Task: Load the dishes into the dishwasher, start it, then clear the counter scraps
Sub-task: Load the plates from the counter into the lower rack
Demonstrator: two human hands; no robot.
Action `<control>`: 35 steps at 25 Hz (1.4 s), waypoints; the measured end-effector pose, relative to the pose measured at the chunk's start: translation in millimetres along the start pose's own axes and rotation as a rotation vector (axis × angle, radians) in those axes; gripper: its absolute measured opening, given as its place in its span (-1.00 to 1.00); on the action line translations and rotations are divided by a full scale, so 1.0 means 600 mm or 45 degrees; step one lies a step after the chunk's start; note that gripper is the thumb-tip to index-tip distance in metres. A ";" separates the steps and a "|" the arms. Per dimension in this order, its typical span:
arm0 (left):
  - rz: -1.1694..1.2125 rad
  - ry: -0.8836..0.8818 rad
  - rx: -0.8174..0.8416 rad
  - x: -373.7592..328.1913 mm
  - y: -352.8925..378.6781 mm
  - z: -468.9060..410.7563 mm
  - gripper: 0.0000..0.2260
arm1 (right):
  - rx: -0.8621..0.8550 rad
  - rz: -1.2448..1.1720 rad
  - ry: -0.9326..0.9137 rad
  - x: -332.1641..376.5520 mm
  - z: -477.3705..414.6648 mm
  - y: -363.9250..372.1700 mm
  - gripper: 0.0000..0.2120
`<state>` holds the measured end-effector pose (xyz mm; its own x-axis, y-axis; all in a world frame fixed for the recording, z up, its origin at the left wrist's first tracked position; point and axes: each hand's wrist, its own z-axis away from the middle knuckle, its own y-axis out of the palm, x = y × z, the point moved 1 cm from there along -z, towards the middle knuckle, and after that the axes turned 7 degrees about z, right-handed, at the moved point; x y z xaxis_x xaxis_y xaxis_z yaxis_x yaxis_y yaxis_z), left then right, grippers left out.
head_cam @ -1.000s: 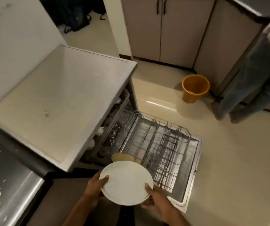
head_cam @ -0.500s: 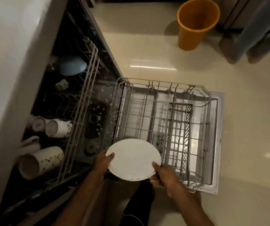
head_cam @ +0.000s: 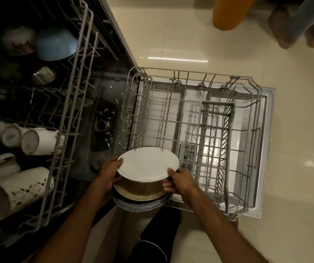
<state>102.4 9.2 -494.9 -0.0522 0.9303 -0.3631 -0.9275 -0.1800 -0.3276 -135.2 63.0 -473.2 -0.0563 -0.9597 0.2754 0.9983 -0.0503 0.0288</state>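
A stack of dishes sits between my two hands: a white plate (head_cam: 148, 164) on top, a brownish dish (head_cam: 139, 190) under it and a dark speckled plate (head_cam: 139, 205) at the bottom. My left hand (head_cam: 109, 170) grips the stack's left edge. On the right edge is my right hand (head_cam: 179, 180). The stack hovers over the near left corner of the pulled-out lower rack (head_cam: 251, 118), which holds no dishes. This rack rests on the open dishwasher door (head_cam: 266, 149).
The upper rack (head_cam: 70, 103) at left holds several white mugs (head_cam: 36, 142), a blue bowl (head_cam: 56, 44) and a steel cup (head_cam: 43, 74). An orange bucket (head_cam: 230, 12) stands on the tiled floor beyond. Another person's feet (head_cam: 300, 29) are at top right.
My view has dropped from the countertop down into the dishwasher. The stack of dishes has come lower and closer to the lower rack's near left corner.
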 end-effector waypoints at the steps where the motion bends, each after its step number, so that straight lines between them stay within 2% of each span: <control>1: -0.003 -0.010 -0.014 -0.001 0.001 -0.005 -0.87 | 0.006 0.038 -0.016 0.006 -0.003 0.001 -0.75; 7: -0.197 0.018 -0.093 0.014 -0.001 -0.002 -0.76 | -0.032 0.356 -0.067 0.009 -0.006 0.014 -0.71; 9: -0.444 0.193 -0.188 0.012 -0.003 0.005 -0.65 | -0.082 0.472 -0.119 0.006 -0.006 0.014 -0.67; 11: -0.855 0.420 -0.343 0.008 -0.005 0.028 -0.58 | -0.135 0.606 -0.174 0.007 0.011 0.005 -0.62; 12: -1.004 0.528 -0.403 0.009 -0.005 0.047 -0.59 | -0.163 0.689 -0.176 0.008 0.026 -0.002 -0.59; 14: -1.083 0.657 -0.416 0.008 0.002 0.098 -0.65 | -0.179 0.805 -0.178 0.013 0.065 -0.018 -0.56; 18: -1.010 0.738 -0.319 -0.017 0.021 0.241 -0.75 | -0.096 0.891 -0.253 0.052 0.178 -0.054 -0.66; 21: -1.026 0.831 -0.380 -0.035 0.003 0.376 -0.79 | -0.053 0.973 -0.363 0.090 0.286 -0.071 -0.73; 23: -0.943 0.798 -0.432 -0.036 -0.020 0.482 -0.80 | 0.008 1.017 -0.443 0.110 0.368 -0.071 -0.76; 26: -0.576 0.628 -0.521 -0.020 -0.074 0.653 -0.77 | 0.119 1.055 -0.563 0.134 0.514 -0.057 -0.80; 31: -0.052 0.676 -0.763 0.033 -0.207 0.868 -0.78 | 0.395 1.144 -0.780 0.126 0.732 0.032 -0.80; 35: 0.264 0.630 -1.067 0.129 -0.347 0.967 -0.76 | 0.621 1.291 -0.901 0.050 0.822 0.169 -0.80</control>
<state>76.7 303.9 51.3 0.1535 0.6514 -0.7431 -0.3464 -0.6688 -0.6578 -42.7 165.6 11.9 0.5619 -0.1554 0.8124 0.5034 0.8436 -0.1868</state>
